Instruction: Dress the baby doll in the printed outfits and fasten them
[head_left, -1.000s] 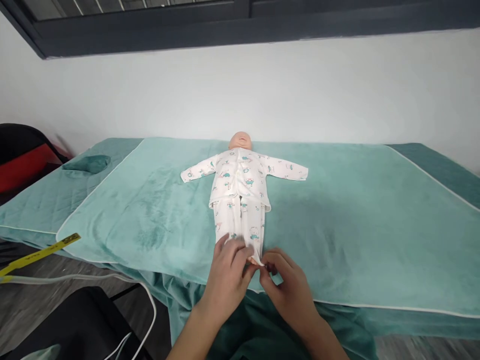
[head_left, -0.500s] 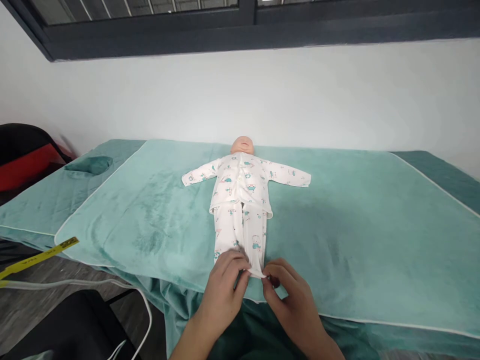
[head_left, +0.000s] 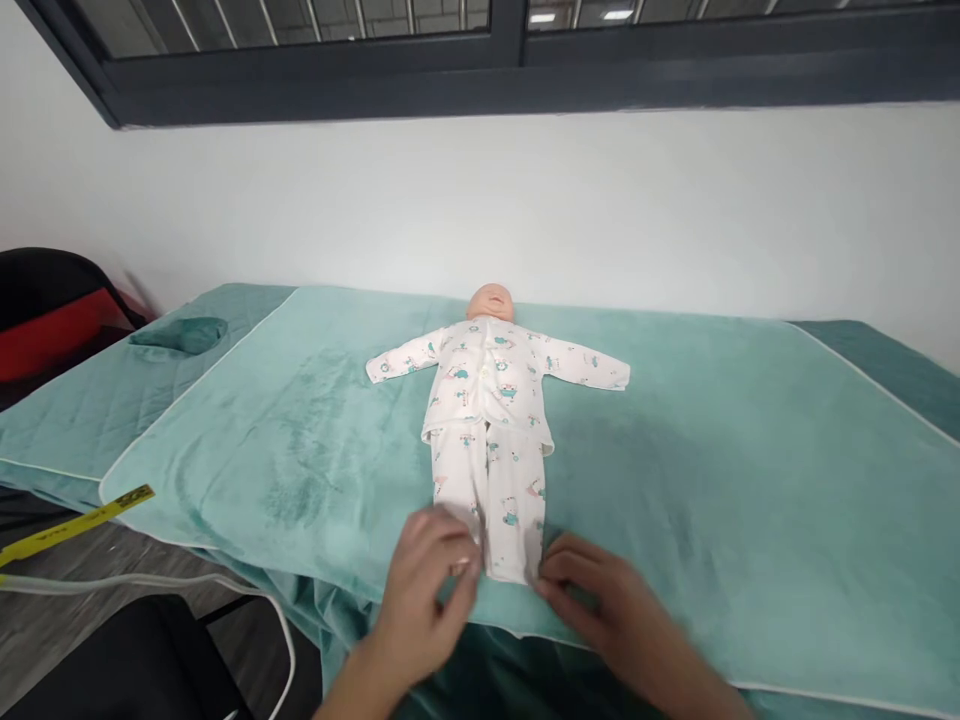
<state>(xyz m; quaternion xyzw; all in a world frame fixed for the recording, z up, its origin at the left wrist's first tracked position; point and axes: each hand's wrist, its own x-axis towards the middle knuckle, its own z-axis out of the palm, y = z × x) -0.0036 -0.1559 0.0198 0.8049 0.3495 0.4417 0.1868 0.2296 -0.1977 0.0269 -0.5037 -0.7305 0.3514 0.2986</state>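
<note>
A baby doll lies on its back on the green bed cover, arms spread wide. It wears a white printed long-sleeved top and matching trousers. My right hand has its thumb and fingers closed at the outer bottom corner of the right-hand trouser leg. Over the end of the other trouser leg, my left hand hovers with curled fingers and a gap between thumb and forefinger; nothing shows in it. That leg's cuff is hidden behind the hand.
The green cover spreads over a padded bed with a face hole at left. A white wall and dark window frame stand behind. At left are a yellow tag, a white cable, a black chair and a red-and-black seat.
My left hand has let go of the right-hand trouser cuff and moved left. That cuff now lies flat and straighter. My right hand has shifted slightly right and down. The view has tilted up a little.
</note>
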